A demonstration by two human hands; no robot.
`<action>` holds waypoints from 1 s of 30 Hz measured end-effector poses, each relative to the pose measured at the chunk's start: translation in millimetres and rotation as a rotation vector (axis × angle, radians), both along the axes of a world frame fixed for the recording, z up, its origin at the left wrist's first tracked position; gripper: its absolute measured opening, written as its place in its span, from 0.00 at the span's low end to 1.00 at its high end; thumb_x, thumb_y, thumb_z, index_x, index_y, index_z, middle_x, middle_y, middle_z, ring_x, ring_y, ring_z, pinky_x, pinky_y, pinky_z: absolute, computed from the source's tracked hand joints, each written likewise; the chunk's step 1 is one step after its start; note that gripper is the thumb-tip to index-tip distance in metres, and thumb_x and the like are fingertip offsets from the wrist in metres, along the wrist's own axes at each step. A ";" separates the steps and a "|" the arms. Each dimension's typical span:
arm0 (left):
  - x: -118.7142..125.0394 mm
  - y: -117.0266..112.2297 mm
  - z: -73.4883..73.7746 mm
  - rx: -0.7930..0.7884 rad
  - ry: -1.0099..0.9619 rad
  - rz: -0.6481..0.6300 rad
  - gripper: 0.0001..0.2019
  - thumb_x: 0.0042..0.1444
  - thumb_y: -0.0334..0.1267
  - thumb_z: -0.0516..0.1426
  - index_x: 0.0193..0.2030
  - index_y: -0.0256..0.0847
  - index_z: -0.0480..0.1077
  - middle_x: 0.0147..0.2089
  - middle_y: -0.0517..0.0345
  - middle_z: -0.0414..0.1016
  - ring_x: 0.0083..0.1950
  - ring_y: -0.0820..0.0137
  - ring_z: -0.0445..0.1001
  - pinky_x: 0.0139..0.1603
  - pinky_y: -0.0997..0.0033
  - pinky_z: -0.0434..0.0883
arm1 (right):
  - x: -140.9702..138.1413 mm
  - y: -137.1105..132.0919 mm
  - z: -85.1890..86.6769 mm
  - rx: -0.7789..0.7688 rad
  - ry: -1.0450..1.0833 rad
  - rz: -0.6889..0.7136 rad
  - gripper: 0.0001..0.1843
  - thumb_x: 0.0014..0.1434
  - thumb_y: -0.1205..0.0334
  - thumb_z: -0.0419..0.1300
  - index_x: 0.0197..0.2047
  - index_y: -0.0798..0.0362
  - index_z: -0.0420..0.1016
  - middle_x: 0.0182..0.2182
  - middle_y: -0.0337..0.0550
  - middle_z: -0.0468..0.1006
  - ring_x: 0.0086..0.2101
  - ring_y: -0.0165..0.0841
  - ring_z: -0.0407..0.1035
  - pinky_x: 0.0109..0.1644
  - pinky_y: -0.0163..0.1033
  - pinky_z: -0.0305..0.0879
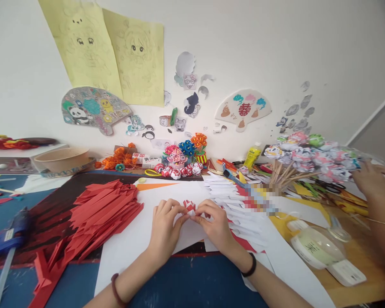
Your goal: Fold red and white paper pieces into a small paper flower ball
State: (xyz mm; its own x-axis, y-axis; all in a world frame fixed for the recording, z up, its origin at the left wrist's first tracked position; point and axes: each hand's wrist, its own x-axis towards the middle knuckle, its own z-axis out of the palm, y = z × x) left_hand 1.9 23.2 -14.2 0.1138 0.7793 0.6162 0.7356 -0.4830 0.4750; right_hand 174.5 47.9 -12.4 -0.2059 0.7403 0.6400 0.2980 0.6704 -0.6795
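Observation:
My left hand [165,222] and my right hand [213,222] meet over a white sheet [131,239], fingers pinched together on a small red-and-white folded paper piece [189,206]. Both hands rest on the sheet near the table's front. A pile of folded red paper strips [105,209] lies to the left of my left hand. A stack of folded white paper strips [224,190] lies just right of and behind my right hand.
A blue glue gun [9,237] lies at the far left. Small paper flowers [179,164], yellow scissors [152,173] and a bowl [62,158] stand along the wall. Another person's hand [368,179] reaches by a paper-flower bouquet [308,156]. A clear plastic container [317,248] sits right.

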 end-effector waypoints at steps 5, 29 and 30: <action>2.0 -1.3 5.9 -0.074 -0.053 -0.016 0.05 0.63 0.33 0.56 0.35 0.43 0.70 0.40 0.58 0.74 0.43 0.63 0.67 0.43 0.62 0.59 | -1.8 -1.6 4.9 -0.115 0.054 0.054 0.11 0.57 0.59 0.67 0.26 0.52 0.74 0.26 0.39 0.71 0.29 0.32 0.62 0.33 0.39 0.57; 3.5 -3.9 15.3 -0.154 -0.235 0.014 0.07 0.61 0.31 0.52 0.32 0.43 0.67 0.34 0.58 0.70 0.39 0.63 0.64 0.43 0.61 0.59 | -15.7 -12.1 9.1 -0.160 0.117 0.085 0.12 0.61 0.51 0.63 0.33 0.51 0.74 0.33 0.40 0.68 0.35 0.34 0.64 0.39 0.38 0.61; 4.0 -4.8 16.2 -0.157 -0.217 0.009 0.07 0.61 0.31 0.52 0.32 0.42 0.67 0.34 0.58 0.70 0.39 0.63 0.64 0.43 0.60 0.59 | -15.6 -11.3 8.4 -0.168 0.126 0.099 0.13 0.61 0.50 0.63 0.32 0.51 0.73 0.32 0.40 0.68 0.34 0.34 0.64 0.38 0.38 0.61</action>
State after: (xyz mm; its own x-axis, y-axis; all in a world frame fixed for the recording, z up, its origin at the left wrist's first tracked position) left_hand 6.0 18.5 2.0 -0.0156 0.8679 0.4965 0.6122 -0.3843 0.6910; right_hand 158.9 36.6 -4.0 -0.2093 0.8188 0.5345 0.1420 0.5663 -0.8119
